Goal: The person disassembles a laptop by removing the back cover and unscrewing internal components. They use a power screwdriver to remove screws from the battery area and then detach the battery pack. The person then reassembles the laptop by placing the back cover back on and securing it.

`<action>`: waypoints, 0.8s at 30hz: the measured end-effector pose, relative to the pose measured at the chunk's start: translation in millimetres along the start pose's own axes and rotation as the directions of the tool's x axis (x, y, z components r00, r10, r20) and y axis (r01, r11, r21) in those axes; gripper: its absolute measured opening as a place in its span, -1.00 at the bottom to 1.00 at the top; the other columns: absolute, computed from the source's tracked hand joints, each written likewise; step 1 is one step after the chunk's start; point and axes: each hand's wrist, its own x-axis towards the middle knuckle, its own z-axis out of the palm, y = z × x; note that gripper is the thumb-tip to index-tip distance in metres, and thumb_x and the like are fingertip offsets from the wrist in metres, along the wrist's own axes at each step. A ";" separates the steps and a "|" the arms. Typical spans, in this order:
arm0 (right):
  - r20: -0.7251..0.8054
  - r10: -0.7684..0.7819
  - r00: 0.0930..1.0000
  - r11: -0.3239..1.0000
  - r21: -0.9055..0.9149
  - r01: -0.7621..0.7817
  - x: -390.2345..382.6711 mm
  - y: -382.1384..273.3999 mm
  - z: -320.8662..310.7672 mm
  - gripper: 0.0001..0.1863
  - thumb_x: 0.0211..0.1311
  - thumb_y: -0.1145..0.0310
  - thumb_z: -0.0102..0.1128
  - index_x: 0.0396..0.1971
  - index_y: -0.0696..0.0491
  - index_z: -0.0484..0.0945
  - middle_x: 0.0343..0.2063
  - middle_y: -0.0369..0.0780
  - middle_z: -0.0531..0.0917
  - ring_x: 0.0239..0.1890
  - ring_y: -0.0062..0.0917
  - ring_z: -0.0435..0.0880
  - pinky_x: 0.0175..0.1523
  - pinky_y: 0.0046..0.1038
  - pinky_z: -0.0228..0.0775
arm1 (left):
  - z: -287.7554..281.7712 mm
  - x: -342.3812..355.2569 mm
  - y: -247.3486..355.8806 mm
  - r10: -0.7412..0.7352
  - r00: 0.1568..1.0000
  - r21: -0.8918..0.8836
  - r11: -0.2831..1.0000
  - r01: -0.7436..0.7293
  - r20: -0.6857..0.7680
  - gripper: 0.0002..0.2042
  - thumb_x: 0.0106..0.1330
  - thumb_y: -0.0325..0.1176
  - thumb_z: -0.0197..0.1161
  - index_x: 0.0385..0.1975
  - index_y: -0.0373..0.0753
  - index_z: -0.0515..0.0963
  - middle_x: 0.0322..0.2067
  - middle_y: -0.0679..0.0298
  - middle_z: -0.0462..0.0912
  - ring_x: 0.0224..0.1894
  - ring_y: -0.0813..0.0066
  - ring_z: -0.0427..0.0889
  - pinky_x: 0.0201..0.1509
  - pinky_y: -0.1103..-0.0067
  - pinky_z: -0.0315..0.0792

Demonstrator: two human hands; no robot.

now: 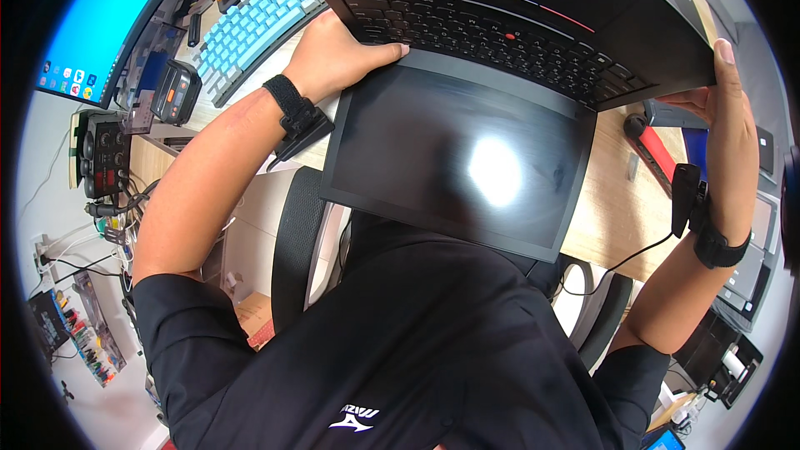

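A black open laptop (400, 150) is held tilted in front of me, its dark, glossy screen facing up on the side near my body. A bright light reflects off that screen. Beyond the hinge rises the base, with a black keyboard (500, 50) and a small red pointing stick. My left hand (333, 57) is closed on the base's left side, thumb lying along the hinge edge. At the right corner, my right hand (718, 104) grips the base with its thumb up along the edge; most of its other fingers are hidden behind.
A light blue keyboard (262, 21) lies on the desk at the far left, beside a monitor (104, 17) and a small black-and-orange device (177, 93). Right of the laptop is a red-handled tool (652, 150). A cable (625, 262) runs from my right wrist strap.
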 end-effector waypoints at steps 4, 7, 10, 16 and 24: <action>0.010 0.009 1.000 0.999 -0.046 -0.008 0.3 5.0 -4.2 -0.17 0.61 -0.28 -0.27 -0.01 0.29 0.64 -0.26 -0.02 0.81 -0.12 -0.32 0.81 0.35 -0.29 0.44 | 0.2 1.7 -1.6 -0.005 1.000 -0.005 1.000 0.006 0.014 -0.58 0.13 -0.13 0.57 -0.08 -0.25 0.77 -0.18 0.12 0.84 -0.16 0.27 0.82 0.05 0.47 0.64; -0.013 0.003 1.000 0.998 -0.063 -0.003 -0.3 4.7 -2.9 -0.17 0.61 -0.28 -0.28 0.00 0.29 0.63 -0.27 -0.02 0.81 -0.13 -0.32 0.81 0.34 -0.28 0.44 | -0.2 1.8 -1.2 -0.028 0.999 -0.004 1.000 0.028 0.020 -0.58 0.13 -0.13 0.57 -0.09 -0.25 0.77 -0.19 0.12 0.84 -0.16 0.27 0.82 0.04 0.47 0.63; -0.052 0.029 0.998 0.998 -0.047 -0.032 -0.3 6.8 -1.6 -0.17 0.61 -0.27 -0.28 0.00 0.30 0.63 -0.26 -0.01 0.81 -0.13 -0.31 0.81 0.34 -0.28 0.44 | -0.3 1.5 -0.4 -0.026 0.999 -0.040 0.999 0.027 0.020 -0.58 0.13 -0.14 0.58 -0.09 -0.26 0.76 -0.19 0.12 0.84 -0.16 0.27 0.82 0.04 0.47 0.63; -0.070 0.059 0.996 0.995 -0.078 -0.064 -0.2 4.2 -1.8 -0.15 0.60 -0.29 -0.28 0.03 0.31 0.62 -0.25 0.03 0.80 -0.11 -0.27 0.82 0.34 -0.27 0.45 | -1.4 1.3 -0.1 -0.038 0.998 -0.049 0.998 0.040 0.049 -0.57 0.13 -0.16 0.58 -0.06 -0.26 0.75 -0.18 0.12 0.84 -0.15 0.26 0.81 0.04 0.47 0.62; -0.083 0.045 0.996 0.995 -0.084 -0.052 -0.3 7.6 -2.8 -0.14 0.60 -0.30 -0.30 -0.01 0.28 0.66 -0.26 0.02 0.81 -0.10 -0.28 0.82 0.32 -0.27 0.46 | -1.9 1.0 3.0 -0.050 0.998 -0.018 0.999 0.051 0.040 -0.57 0.13 -0.15 0.58 -0.07 -0.26 0.75 -0.18 0.12 0.84 -0.15 0.25 0.81 0.04 0.46 0.62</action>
